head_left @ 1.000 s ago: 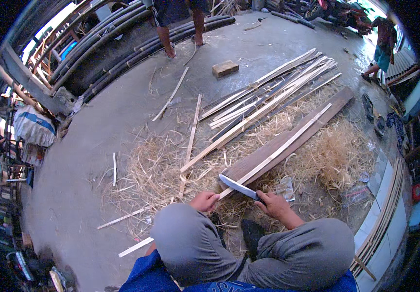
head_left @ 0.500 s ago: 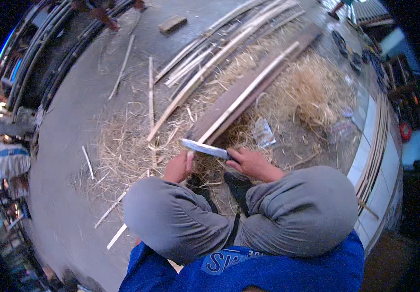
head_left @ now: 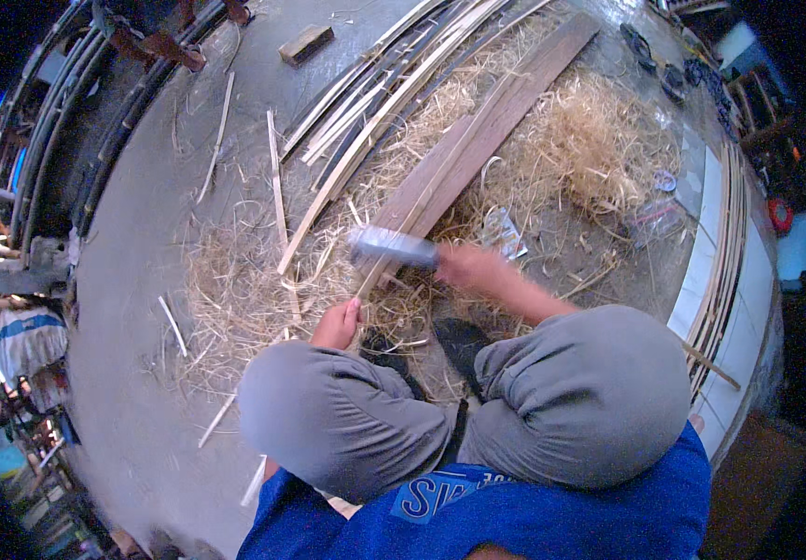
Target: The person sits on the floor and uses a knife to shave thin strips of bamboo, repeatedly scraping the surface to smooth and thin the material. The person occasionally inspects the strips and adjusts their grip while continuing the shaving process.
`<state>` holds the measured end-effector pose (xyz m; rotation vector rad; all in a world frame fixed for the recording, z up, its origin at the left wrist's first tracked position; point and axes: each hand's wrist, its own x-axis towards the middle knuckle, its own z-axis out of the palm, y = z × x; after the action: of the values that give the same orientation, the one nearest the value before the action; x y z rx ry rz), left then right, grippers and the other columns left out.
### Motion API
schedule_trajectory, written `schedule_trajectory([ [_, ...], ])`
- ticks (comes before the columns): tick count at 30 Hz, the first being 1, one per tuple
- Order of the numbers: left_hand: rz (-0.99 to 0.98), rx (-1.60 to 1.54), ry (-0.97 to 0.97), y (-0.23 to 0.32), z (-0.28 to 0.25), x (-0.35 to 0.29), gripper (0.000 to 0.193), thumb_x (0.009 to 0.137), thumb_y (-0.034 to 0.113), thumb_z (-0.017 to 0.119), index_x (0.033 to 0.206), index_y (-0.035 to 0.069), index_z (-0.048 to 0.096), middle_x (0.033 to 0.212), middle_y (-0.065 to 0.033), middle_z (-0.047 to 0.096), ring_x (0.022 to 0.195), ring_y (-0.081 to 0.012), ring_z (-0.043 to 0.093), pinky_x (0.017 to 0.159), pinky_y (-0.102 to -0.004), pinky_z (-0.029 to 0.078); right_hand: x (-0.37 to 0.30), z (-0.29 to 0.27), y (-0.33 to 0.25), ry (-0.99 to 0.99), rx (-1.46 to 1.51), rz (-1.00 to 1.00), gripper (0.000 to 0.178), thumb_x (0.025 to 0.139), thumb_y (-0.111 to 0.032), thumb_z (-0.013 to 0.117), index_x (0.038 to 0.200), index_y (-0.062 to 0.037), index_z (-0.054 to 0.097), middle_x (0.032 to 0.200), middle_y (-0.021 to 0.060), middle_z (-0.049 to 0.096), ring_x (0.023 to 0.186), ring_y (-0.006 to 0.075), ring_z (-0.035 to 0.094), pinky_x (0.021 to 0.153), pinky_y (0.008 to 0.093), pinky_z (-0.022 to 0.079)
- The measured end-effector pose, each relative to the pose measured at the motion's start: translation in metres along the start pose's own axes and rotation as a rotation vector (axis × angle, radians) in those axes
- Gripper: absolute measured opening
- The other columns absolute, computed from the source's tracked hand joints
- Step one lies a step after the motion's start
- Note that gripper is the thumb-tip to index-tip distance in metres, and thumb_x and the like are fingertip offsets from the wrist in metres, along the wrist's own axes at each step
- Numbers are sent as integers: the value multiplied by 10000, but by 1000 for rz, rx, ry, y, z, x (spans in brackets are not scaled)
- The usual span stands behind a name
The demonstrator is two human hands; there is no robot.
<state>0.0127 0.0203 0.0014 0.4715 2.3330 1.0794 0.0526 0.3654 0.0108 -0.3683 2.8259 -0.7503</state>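
Between the thumb and fingers of my left hand (head_left: 337, 326) is the near end of a long thin bamboo strip (head_left: 436, 189). The strip runs away from me along a brown wooden plank (head_left: 487, 147). My right hand (head_left: 469, 269), blurred by motion, is closed on the dark handle of a large knife (head_left: 392, 245). Its broad blade points left and lies across the strip near the plank's close end. The blur hides whether the edge touches the strip. Pale shavings (head_left: 263, 289) surround the plank and my feet.
Several long split strips (head_left: 394, 98) lie beyond the plank on the left. A bigger heap of shavings (head_left: 585, 140) spreads on its right. A brick-like block (head_left: 307, 45) sits far off, near another person's feet (head_left: 188, 56). More strips (head_left: 722, 261) rest along white tiles.
My right hand and the knife have moved up and away from me along the strip. The strip has turned, showing a darker face. My left hand stays near its place.
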Motion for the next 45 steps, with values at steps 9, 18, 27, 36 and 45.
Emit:
schedule_trajectory([
  [9, -309, -444, -188, 27, -18, 7, 488, 987, 439, 401, 771, 52, 605, 595, 10, 527, 475, -91, 438, 455, -263, 335, 3, -18, 13, 267, 111, 205, 396, 898, -428, 546, 1148, -122, 560, 915, 214, 647, 790, 398, 634, 684, 482, 508],
  [18, -410, -271, -59, -8, -10, -2, 553, 939, 517, 466, 774, 20, 645, 566, -28, 540, 495, -114, 485, 462, -285, 378, -6, -57, 37, 283, 93, 379, 385, 887, -439, 546, 1117, -132, 584, 869, 199, 657, 818, 359, 652, 685, 484, 513],
  [27, -439, -240, -150, -24, -33, -52, 463, 961, 449, 469, 880, 24, 637, 604, -22, 547, 508, -93, 481, 470, -267, 389, -19, -64, 78, 384, 40, 461, 374, 902, -404, 536, 1149, -127, 580, 951, 178, 665, 846, 359, 652, 734, 464, 524],
  [36, -369, -248, -111, -28, -24, -51, 418, 948, 463, 499, 833, 74, 601, 612, 28, 516, 503, -80, 416, 466, -267, 312, -15, -74, 97, 429, 111, 539, 367, 916, -450, 485, 1149, -193, 605, 916, 165, 673, 838, 386, 643, 746, 475, 516],
  [45, -338, -269, -3, -35, -28, -55, 419, 938, 448, 526, 729, 89, 582, 589, 47, 486, 509, -72, 400, 454, -275, 295, -8, -77, 93, 461, 97, 438, 448, 900, -497, 500, 1116, -120, 610, 915, 219, 657, 859, 404, 639, 749, 478, 514],
])
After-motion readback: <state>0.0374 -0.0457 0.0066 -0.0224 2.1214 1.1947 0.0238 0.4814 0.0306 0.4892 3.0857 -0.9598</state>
